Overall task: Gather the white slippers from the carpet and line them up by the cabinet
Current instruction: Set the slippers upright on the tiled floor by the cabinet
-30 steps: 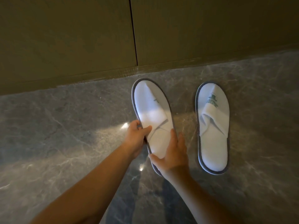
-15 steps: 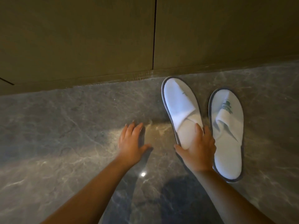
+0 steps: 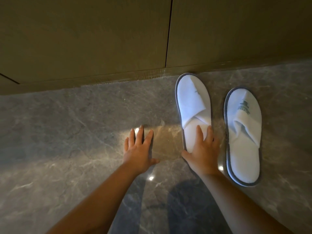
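Two white slippers with grey edging lie side by side on the grey marble floor, toes toward the cabinet. The left slipper (image 3: 192, 105) nearly touches the cabinet base (image 3: 118, 76). The right slipper (image 3: 243, 132), with a green logo, sits a little farther back. My right hand (image 3: 202, 151) rests flat on the heel of the left slipper, fingers spread, thumb at its left edge. My left hand (image 3: 140, 149) lies open on the bare floor to the left of that slipper, holding nothing.
Dark olive cabinet doors (image 3: 84, 34) fill the top of the view, with a vertical seam between two doors. Polished marble floor (image 3: 59, 132) stretches to the left and below my arms, with bright light reflections.
My left hand let go of the left slipper and dropped flat onto the floor. My right hand slid that slipper toward the right slipper and the cabinet base.
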Action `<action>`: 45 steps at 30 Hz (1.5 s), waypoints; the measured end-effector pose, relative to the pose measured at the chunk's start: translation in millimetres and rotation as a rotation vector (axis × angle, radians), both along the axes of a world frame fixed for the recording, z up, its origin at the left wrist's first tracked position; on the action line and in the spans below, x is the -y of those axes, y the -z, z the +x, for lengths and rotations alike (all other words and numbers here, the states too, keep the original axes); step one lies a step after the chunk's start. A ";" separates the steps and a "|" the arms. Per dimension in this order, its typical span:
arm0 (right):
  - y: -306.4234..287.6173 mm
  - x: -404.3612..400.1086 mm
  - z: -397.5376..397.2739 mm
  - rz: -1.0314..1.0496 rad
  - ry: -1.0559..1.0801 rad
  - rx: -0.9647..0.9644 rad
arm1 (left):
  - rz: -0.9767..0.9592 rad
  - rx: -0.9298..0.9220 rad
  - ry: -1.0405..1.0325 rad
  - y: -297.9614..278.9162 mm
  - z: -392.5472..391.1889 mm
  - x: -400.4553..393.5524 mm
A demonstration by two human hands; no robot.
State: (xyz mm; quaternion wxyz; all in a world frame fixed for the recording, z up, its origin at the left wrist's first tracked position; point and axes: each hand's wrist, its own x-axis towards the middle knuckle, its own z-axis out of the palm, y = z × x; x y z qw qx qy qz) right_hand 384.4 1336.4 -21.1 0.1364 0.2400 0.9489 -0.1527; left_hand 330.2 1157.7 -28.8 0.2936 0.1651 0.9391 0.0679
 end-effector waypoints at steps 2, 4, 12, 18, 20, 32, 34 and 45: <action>0.1 -2.6 -1.0 0.008 0.000 0.000 | 0.008 0.006 0.004 -1.1 -0.2 0.3; -0.3 -5.7 0.6 0.013 -0.024 0.012 | 0.006 0.009 0.005 -2.3 -0.1 0.2; -59.9 -32.2 17.2 -0.044 0.032 -0.038 | 0.137 0.034 0.023 -25.8 0.2 -21.9; -103.0 -57.7 55.5 -0.034 0.396 0.036 | 0.270 0.144 0.261 -72.5 9.2 -56.1; -93.9 -61.8 62.7 -0.079 0.523 0.049 | 0.267 0.129 0.318 -71.9 10.0 -65.9; -22.2 -84.2 71.2 -0.293 0.828 -0.199 | 0.384 0.114 0.142 -33.2 30.7 -120.9; -27.6 -92.3 70.9 -0.427 0.860 -0.253 | 0.435 0.148 0.051 -39.2 35.2 -137.0; -110.0 -199.9 97.8 -0.728 0.725 -0.500 | 1.000 0.658 -0.515 -101.1 57.3 -280.5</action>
